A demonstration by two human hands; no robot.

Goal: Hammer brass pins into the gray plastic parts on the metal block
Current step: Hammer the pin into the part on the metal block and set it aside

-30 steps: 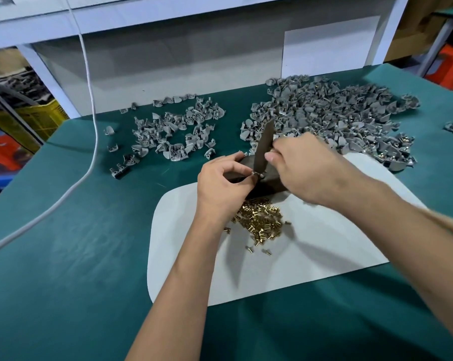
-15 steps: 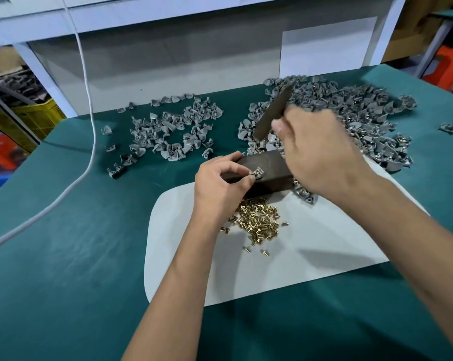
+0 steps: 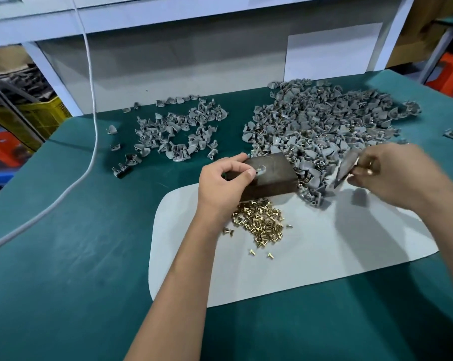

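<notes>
A dark metal block (image 3: 272, 175) stands at the far edge of a white mat (image 3: 311, 256). On its top lies one gray plastic part (image 3: 261, 170), and my left hand (image 3: 224, 183) pinches it at the block's left side. My right hand (image 3: 392, 173) is off to the right of the block, gripping a flat dark metal striker (image 3: 346, 166) that looks blurred. Loose brass pins (image 3: 262, 225) lie heaped on the mat just in front of the block.
A large pile of gray parts (image 3: 324, 126) spreads behind and right of the block, a smaller pile (image 3: 178, 131) lies to the back left. A white cable (image 3: 90, 100) hangs down across the green table (image 3: 64, 256) on the left. A wall panel backs the table.
My right hand lifted the striker off the part on the block, then swung it away to the right. My left hand stays on the part.
</notes>
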